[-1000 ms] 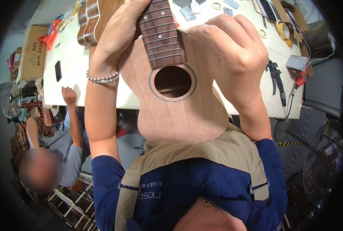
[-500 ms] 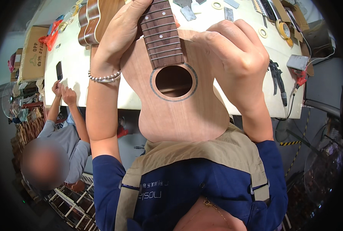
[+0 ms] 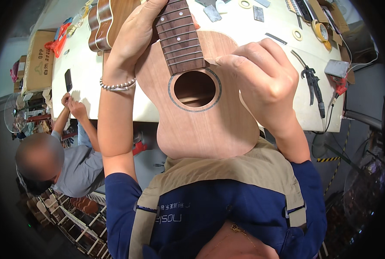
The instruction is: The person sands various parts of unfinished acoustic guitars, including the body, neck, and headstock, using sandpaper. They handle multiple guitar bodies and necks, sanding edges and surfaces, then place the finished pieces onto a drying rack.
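Observation:
An unfinished, pale-wood ukulele (image 3: 201,134) rests upright against my apron, its dark fretboard (image 3: 181,41) pointing away from me. My left hand (image 3: 139,28) is wrapped around the neck; some of its fingers are hidden behind it. Beside the fretboard's lower right corner, above the round soundhole (image 3: 188,93), my right hand (image 3: 261,69) is closed in a pinch. A thin, pale sliver shows at its fingertips, touching or nearly touching the fretboard edge, too small to name.
Another brown ukulele body (image 3: 108,26) lies at the far left of the white table (image 3: 147,105). Tape rolls (image 3: 320,32), grey flat blocks (image 3: 258,14) and a black air gun (image 3: 312,84) lie to the right. A co-worker (image 3: 78,164) sits at left near a phone (image 3: 68,80).
My right hand has moved down along the fretboard's right edge to its end near the soundhole. The ukulele has barely shifted. The co-worker's head has moved left and up.

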A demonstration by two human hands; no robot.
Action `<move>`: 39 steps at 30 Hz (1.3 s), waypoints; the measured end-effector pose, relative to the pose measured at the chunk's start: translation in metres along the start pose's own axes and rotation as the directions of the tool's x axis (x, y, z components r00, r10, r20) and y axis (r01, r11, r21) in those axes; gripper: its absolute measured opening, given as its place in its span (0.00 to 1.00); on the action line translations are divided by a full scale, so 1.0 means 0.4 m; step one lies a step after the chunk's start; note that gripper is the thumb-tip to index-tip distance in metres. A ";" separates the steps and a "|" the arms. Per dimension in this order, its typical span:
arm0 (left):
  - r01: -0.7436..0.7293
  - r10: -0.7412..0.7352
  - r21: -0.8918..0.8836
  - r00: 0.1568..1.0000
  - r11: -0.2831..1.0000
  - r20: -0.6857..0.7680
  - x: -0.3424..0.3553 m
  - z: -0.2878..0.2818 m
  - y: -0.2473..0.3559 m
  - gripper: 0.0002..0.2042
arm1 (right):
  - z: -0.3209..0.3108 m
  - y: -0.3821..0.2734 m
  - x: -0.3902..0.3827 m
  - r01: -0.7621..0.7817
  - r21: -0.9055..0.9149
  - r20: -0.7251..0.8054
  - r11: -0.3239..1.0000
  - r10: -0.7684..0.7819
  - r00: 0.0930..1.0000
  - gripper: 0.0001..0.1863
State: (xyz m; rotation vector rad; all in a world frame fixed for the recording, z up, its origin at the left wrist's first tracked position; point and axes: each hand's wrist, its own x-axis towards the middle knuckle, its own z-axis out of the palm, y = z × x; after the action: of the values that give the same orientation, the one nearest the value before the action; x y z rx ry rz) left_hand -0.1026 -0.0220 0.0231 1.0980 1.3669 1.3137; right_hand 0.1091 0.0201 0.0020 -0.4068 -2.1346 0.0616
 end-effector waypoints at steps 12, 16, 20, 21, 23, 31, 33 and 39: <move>0.070 -0.072 -0.070 0.997 0.995 -0.037 0.013 0.000 0.000 0.21 | 0.005 0.004 0.016 -0.051 -0.041 0.050 0.998 0.053 0.997 0.06; 0.038 -0.038 -0.047 0.999 0.998 0.000 0.019 -0.009 -0.023 0.21 | -0.004 0.009 -0.017 -0.087 0.081 0.124 0.993 0.077 0.989 0.06; 0.112 -0.112 -0.102 0.994 0.989 -0.001 0.017 -0.014 -0.017 0.21 | 0.038 0.054 0.005 -0.102 0.068 0.002 0.992 0.102 0.995 0.04; 0.127 -0.127 -0.116 0.992 0.985 0.006 0.022 -0.013 -0.013 0.21 | 0.046 0.056 0.015 -0.095 0.053 -0.020 0.994 0.096 0.995 0.04; 0.120 -0.119 -0.108 0.993 0.987 0.014 0.033 -0.011 -0.009 0.22 | 0.055 0.054 0.039 -0.082 0.019 -0.063 0.996 0.083 0.995 0.05; 0.101 -0.102 -0.072 0.995 0.992 -0.003 0.030 -0.021 -0.024 0.22 | 0.029 0.023 0.023 -0.066 -0.025 0.090 0.998 0.068 0.994 0.03; 0.096 -0.095 -0.062 0.995 0.993 0.018 0.031 -0.026 -0.027 0.22 | 0.032 0.039 0.028 -0.070 0.029 0.117 0.997 0.066 0.991 0.03; 0.106 -0.106 -0.086 0.994 0.991 0.004 0.039 -0.017 -0.018 0.21 | 0.049 0.036 0.053 -0.100 0.015 0.029 0.995 0.100 0.995 0.07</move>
State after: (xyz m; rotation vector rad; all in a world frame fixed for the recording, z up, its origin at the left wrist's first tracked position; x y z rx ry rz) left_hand -0.1121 -0.0081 0.0154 0.9541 1.3380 1.2840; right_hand 0.0860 0.0425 0.0049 -0.5057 -2.1391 0.1422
